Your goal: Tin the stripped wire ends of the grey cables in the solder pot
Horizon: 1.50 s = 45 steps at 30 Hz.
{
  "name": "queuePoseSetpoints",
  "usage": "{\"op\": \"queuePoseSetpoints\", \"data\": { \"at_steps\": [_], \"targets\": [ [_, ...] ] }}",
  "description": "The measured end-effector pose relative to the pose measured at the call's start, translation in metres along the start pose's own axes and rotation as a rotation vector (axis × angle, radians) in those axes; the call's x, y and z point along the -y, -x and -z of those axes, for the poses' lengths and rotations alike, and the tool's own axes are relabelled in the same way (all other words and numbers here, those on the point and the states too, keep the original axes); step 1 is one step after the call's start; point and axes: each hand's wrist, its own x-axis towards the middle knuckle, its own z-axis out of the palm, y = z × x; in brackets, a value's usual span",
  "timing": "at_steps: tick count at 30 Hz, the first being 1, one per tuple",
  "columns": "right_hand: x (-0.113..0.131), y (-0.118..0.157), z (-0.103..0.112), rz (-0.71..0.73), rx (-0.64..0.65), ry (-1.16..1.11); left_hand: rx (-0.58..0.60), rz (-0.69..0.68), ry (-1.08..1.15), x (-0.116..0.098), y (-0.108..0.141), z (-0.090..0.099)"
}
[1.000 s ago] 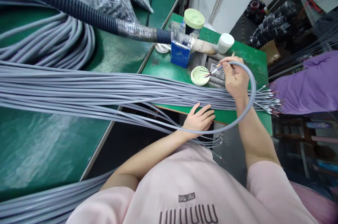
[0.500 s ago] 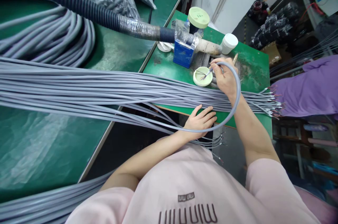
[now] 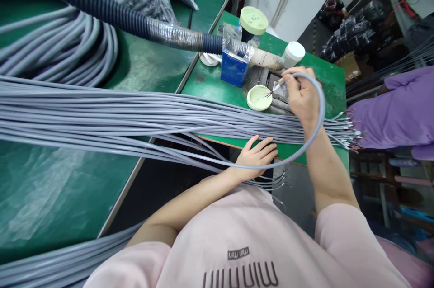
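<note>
Near its stripped end, a grey cable (image 3: 322,107) is pinched in my right hand (image 3: 303,96). Its thin bare wires (image 3: 267,94) point left, at the right rim of a small pale-green dish (image 3: 259,107). From my hand the cable loops down and back to the left, across my left wrist. My left hand (image 3: 257,154) lies with fingers spread at the table's front edge, its fingertips touching the long bundle of grey cables (image 3: 190,114). At the right, the bundle's stripped ends (image 3: 352,132) fan out.
Behind the dish stand a blue box (image 3: 233,68), a ribbed hose (image 3: 129,21) with a pale nozzle, a white tub (image 3: 294,55) and a green-lidded container (image 3: 253,21). Coiled cables (image 3: 84,48) lie at left. A person in purple (image 3: 396,109) is at right.
My right hand has moved right, drawing the wire ends from over the dish's middle to its right rim. The cable loop has shifted right with it. My left hand stays put.
</note>
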Motion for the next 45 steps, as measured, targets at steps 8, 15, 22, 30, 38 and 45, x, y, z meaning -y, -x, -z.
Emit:
{"op": "queuePoseSetpoints", "data": {
  "at_steps": [8,15,22,30,38,45],
  "targets": [
    [-0.048,-0.010,0.025,-0.095,-0.073,0.056,-0.047,0.025,0.018,-0.002,-0.002,-0.002],
    [-0.086,-0.013,0.004,-0.123,-0.063,0.084,-0.070,0.015,0.032,0.000,0.001,-0.007],
    [-0.102,-0.018,-0.007,-0.151,-0.039,0.117,-0.051,0.022,0.034,0.000,0.002,-0.008],
    [-0.111,-0.018,-0.017,-0.163,-0.020,0.151,-0.067,0.009,0.020,0.001,0.002,-0.008],
    [-0.062,0.010,0.038,-0.082,-0.108,0.088,0.264,0.098,0.567,-0.017,-0.019,0.044],
    [-0.001,0.112,0.085,0.053,-0.025,-0.071,0.643,0.195,1.594,-0.020,-0.044,0.102]
  ]
}}
